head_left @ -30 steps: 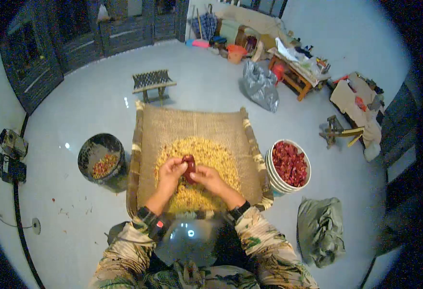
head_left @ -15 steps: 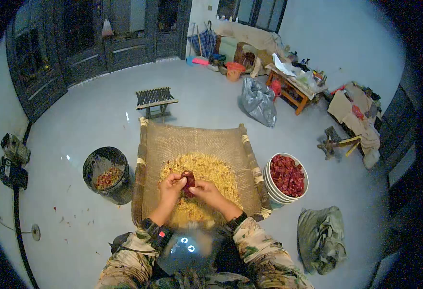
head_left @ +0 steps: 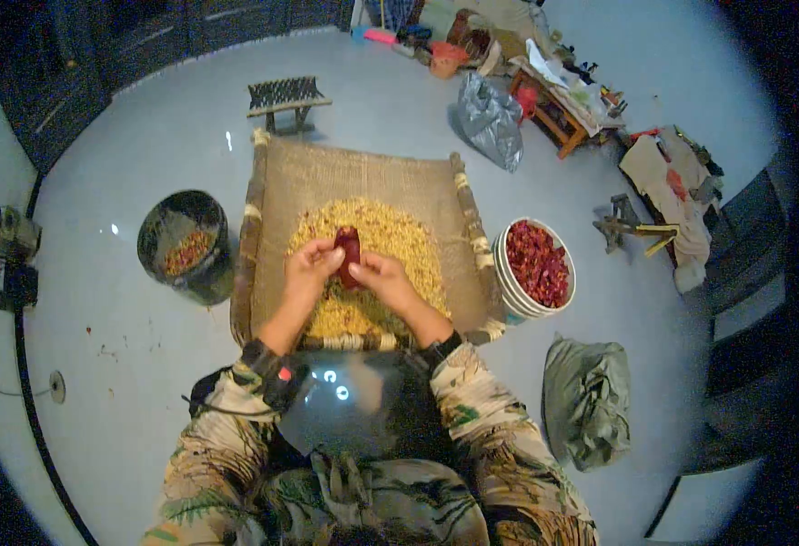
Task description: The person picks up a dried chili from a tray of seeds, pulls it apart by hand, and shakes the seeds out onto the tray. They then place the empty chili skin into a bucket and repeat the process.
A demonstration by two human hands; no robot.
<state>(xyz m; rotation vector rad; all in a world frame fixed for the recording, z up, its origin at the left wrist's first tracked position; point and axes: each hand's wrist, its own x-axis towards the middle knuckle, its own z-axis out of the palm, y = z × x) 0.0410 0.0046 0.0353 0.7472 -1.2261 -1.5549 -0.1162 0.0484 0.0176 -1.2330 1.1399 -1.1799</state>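
Note:
A dark red piece, like a dried pepper [head_left: 348,258], is held upright between both hands. My left hand [head_left: 311,270] pinches its left side, and my right hand [head_left: 385,278] grips its lower right edge. Under the hands, yellow seeds [head_left: 409,246] are heaped on a woven mat [head_left: 345,168] in a wooden frame. A white bucket [head_left: 506,296] of dark red pieces stands right of the frame. To its left is a black bucket [head_left: 213,282] with red and yellow bits inside.
Behind the frame stands a small folding stool [head_left: 288,97]. A grey plastic bag [head_left: 490,127] and a low wooden table [head_left: 563,123] are farther back. A green-grey sack [head_left: 588,400] lies at the right, with another stool [head_left: 620,225] beyond.
The view has tilted down, so the frame and buckets appear higher. The red piece looks straighter and flatter between my fingers, still held by both hands.

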